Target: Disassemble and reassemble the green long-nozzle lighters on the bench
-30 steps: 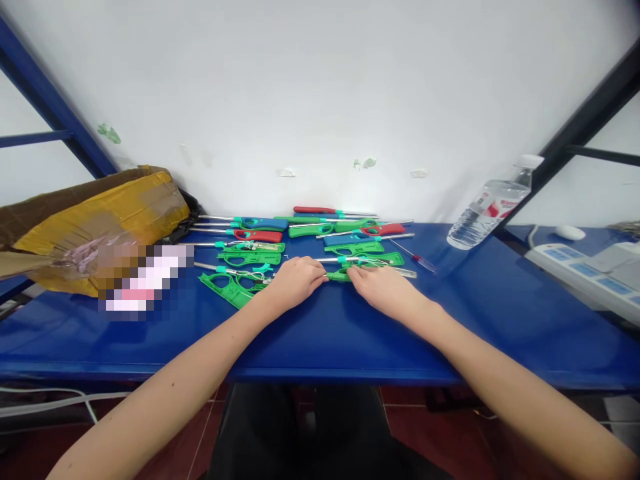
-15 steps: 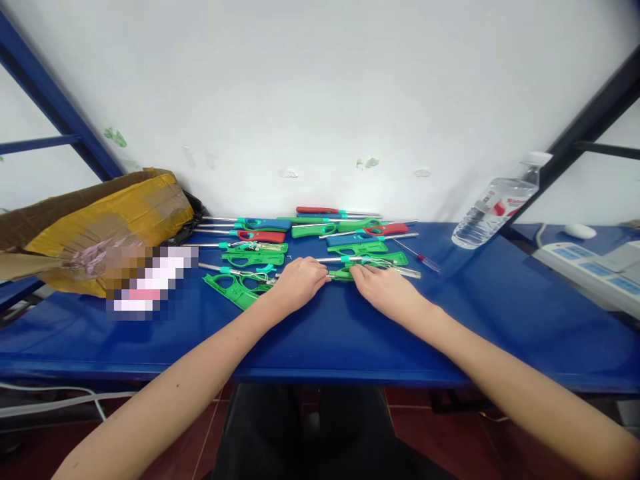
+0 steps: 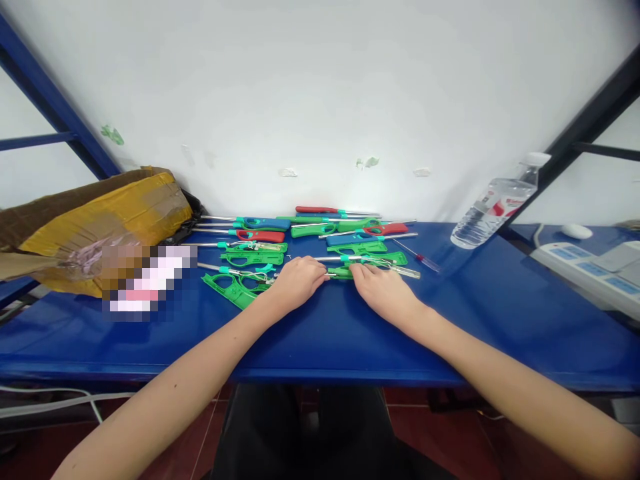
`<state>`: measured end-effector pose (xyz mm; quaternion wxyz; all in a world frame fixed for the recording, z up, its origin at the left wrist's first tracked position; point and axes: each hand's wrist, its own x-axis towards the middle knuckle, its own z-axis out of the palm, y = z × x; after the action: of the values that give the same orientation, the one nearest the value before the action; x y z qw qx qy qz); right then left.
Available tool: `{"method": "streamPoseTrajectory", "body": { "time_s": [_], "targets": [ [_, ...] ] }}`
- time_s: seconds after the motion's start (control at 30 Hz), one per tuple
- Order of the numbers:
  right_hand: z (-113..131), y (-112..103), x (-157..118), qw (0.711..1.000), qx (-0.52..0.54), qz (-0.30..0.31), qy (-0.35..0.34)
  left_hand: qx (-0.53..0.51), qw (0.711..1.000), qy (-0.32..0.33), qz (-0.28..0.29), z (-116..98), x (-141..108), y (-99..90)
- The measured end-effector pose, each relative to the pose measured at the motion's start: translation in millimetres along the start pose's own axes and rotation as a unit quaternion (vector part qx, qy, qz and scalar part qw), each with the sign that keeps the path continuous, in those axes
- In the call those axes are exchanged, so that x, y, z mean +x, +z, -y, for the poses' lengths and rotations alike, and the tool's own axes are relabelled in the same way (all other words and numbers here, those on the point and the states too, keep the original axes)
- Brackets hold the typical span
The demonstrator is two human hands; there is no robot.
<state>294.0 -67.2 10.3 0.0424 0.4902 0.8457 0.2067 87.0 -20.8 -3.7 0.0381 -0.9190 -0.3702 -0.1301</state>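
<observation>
Near the middle of the blue table, my left hand (image 3: 299, 281) is closed around the metal rod end of a lighter part. My right hand (image 3: 376, 287) grips the green piece (image 3: 341, 273) at its other side, with fingers pressed together. Just behind my hands lies an opened green lighter (image 3: 370, 259) with a metal tube and a clear inner tank. To the left of my left hand, a green lighter half (image 3: 231, 291) rests with thin wires beside it. More opened green shells (image 3: 254, 257) lie behind that. What my fingertips cover is hidden.
Assembled red, blue and green lighters (image 3: 260, 235) lie toward the wall. A screwdriver (image 3: 417, 256) sits right of them. A water bottle (image 3: 493, 207) stands at the right, beside a power strip (image 3: 590, 273). At the left is a taped cardboard box (image 3: 105, 227).
</observation>
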Motion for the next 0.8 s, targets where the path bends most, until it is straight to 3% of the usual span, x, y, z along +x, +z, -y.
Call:
{"method": "streamPoseTrajectory", "body": {
  "time_s": [0.2,0.47,0.8],
  "targets": [
    [-13,-5,0,0.995,0.026,-0.003,0.094,0.008,1.000,0.005,0.004,-3,0,0.0],
    [-20,5,2,0.991,0.104,-0.081,0.024,0.001,1.000,-0.009,0.002,-2,-1,0.1],
    [-40,9,3,0.958,0.254,-0.134,0.015,-0.009,1.000,-0.018,-0.010,0,-2,0.9]
  ]
}}
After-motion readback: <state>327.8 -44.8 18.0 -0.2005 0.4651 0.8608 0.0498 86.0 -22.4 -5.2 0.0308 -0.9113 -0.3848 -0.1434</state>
